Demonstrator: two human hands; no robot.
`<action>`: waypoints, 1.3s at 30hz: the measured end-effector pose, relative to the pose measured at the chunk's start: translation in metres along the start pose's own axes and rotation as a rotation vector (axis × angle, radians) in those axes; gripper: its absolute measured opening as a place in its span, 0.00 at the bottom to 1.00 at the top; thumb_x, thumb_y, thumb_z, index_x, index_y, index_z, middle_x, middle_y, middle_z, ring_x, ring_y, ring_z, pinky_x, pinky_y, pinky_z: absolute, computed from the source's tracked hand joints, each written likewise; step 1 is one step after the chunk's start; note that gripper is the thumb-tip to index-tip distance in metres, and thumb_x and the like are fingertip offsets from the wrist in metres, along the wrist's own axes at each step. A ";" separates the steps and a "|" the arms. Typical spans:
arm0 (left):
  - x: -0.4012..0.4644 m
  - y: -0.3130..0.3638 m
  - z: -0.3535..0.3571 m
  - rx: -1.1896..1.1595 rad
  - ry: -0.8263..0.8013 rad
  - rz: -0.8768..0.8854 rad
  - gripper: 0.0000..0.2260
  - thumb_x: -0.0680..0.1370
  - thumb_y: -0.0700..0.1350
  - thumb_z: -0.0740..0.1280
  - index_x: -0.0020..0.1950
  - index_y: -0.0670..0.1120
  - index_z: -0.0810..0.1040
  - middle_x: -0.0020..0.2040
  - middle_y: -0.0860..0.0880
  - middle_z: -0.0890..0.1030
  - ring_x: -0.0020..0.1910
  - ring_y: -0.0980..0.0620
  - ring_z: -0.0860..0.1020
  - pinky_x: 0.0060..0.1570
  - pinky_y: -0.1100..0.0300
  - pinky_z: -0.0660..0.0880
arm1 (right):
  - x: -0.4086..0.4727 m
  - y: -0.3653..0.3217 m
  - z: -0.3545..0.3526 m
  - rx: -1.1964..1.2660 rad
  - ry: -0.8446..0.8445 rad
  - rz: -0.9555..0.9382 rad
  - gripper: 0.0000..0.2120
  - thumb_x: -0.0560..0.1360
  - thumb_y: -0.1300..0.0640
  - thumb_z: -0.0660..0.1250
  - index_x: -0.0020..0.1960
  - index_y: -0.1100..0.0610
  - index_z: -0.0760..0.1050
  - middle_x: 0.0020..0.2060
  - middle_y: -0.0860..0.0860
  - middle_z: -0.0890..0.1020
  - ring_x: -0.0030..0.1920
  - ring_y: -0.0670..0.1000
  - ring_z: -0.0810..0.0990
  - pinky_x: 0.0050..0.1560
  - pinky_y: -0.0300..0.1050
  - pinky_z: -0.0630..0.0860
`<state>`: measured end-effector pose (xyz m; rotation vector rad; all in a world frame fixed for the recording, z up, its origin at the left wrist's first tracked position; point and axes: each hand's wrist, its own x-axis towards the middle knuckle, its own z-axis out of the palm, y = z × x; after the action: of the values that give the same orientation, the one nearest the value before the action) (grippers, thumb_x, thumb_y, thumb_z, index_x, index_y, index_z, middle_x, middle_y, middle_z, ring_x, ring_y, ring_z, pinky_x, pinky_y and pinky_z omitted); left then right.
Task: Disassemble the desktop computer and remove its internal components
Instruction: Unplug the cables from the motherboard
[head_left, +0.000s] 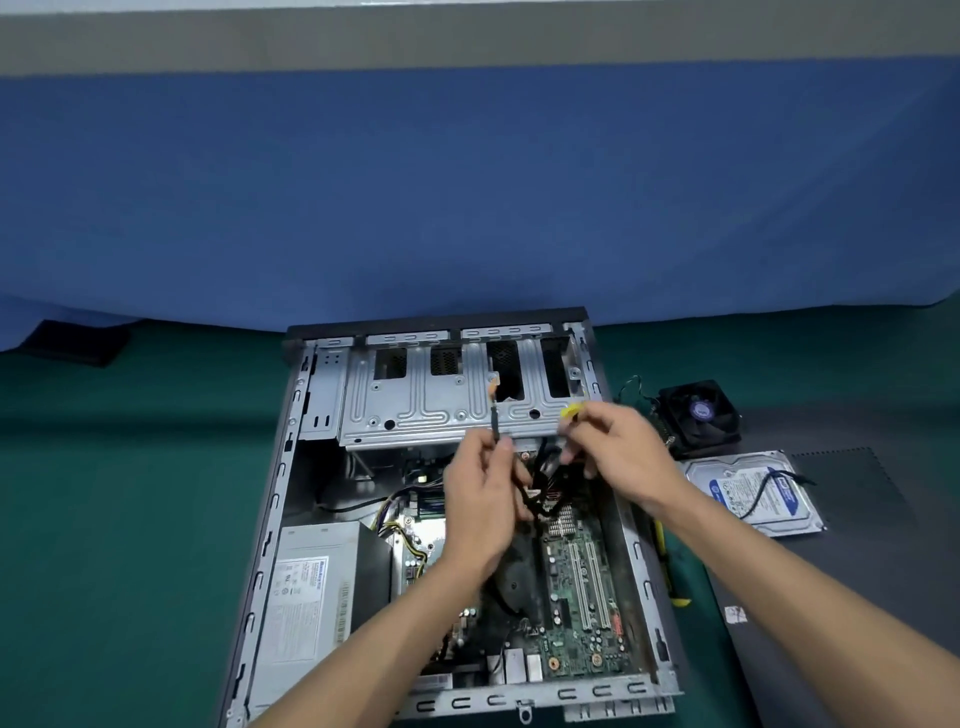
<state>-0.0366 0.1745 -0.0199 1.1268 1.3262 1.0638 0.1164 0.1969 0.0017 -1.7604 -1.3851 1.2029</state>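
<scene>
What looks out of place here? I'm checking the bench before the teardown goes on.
Nothing looks damaged or spilled. The fan and hard drive lie outside the open case, on the dark panel, as removed parts would. Both hands, left hand and right hand, hold black cables above the motherboard.
</scene>
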 end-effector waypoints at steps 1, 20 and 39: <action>0.004 0.003 0.003 -0.058 0.018 -0.032 0.07 0.81 0.40 0.58 0.43 0.42 0.69 0.31 0.47 0.76 0.20 0.49 0.69 0.25 0.50 0.70 | -0.002 -0.001 0.001 -0.017 -0.046 0.000 0.08 0.75 0.57 0.65 0.39 0.51 0.78 0.31 0.48 0.83 0.30 0.50 0.79 0.40 0.53 0.76; 0.010 -0.024 -0.007 1.001 -0.334 0.240 0.09 0.76 0.42 0.61 0.56 0.45 0.73 0.52 0.50 0.73 0.53 0.51 0.72 0.52 0.57 0.71 | -0.015 0.001 0.017 0.210 -0.057 0.120 0.09 0.78 0.67 0.58 0.43 0.55 0.69 0.33 0.56 0.80 0.32 0.52 0.75 0.27 0.40 0.73; 0.021 -0.044 -0.047 0.825 0.008 -0.168 0.04 0.79 0.41 0.56 0.48 0.45 0.69 0.43 0.48 0.77 0.41 0.47 0.75 0.39 0.57 0.67 | -0.017 0.005 -0.007 -0.119 0.180 -0.090 0.12 0.80 0.55 0.59 0.44 0.59 0.76 0.25 0.45 0.73 0.28 0.45 0.69 0.27 0.34 0.63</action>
<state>-0.0866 0.1885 -0.0641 1.5541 1.8993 0.3750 0.1238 0.1792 0.0049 -1.8172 -1.4375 0.9070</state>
